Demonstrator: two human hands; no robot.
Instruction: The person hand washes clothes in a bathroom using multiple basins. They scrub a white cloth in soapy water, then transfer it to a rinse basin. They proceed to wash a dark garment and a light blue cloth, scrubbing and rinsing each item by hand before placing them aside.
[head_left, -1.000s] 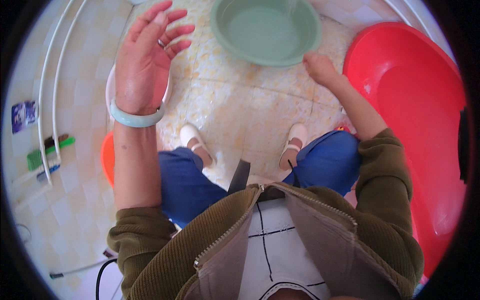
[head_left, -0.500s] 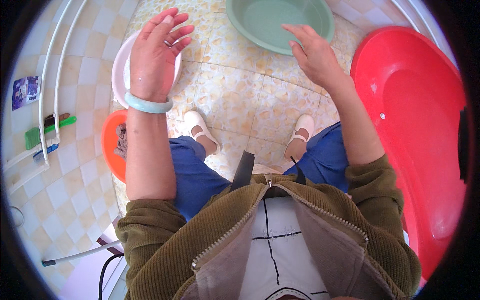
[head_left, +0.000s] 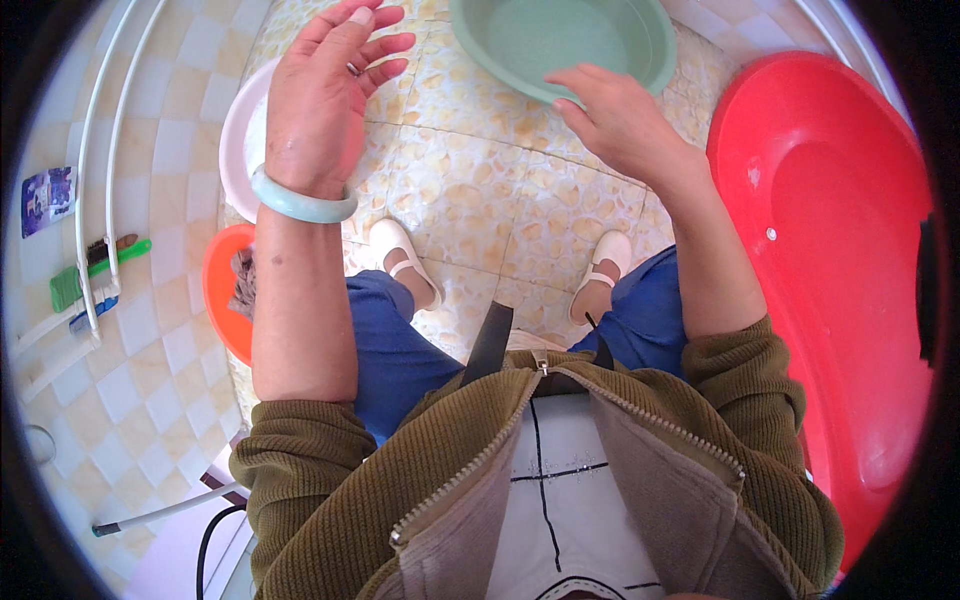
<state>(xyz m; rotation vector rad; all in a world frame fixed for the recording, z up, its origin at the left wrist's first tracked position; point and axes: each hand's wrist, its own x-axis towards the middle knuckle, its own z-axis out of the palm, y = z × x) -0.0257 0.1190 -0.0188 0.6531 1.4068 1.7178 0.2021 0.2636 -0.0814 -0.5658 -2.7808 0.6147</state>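
Note:
My left hand (head_left: pixel 325 110) is raised at upper left with its fingers apart and nothing in them. A pale jade-coloured bangle (head_left: pixel 303 200) circles that wrist, and a ring shows on a finger. Beneath this hand, partly hidden by it, is a pale pink basin (head_left: pixel 232 150). My right hand (head_left: pixel 622 125) is also empty, its thumb apart from its stretched fingers. It hangs at the near edge of a green basin (head_left: pixel 560 45) on the floor, overlapping its rim in view. Whether it touches the rim I cannot tell.
A large red tub (head_left: pixel 825 260) fills the right side. At left an orange basin (head_left: pixel 222 300) holds crumpled brownish cloth (head_left: pixel 242 283). Brushes, one a green brush (head_left: pixel 70 287), hang by white pipes (head_left: pixel 98 180) on the tiled wall. A grey hose (head_left: pixel 165 515) lies lower left.
My left hand has shifted a little up and to the right. My right hand has moved slightly left and down, its fingers bending a bit inward. Both stay empty.

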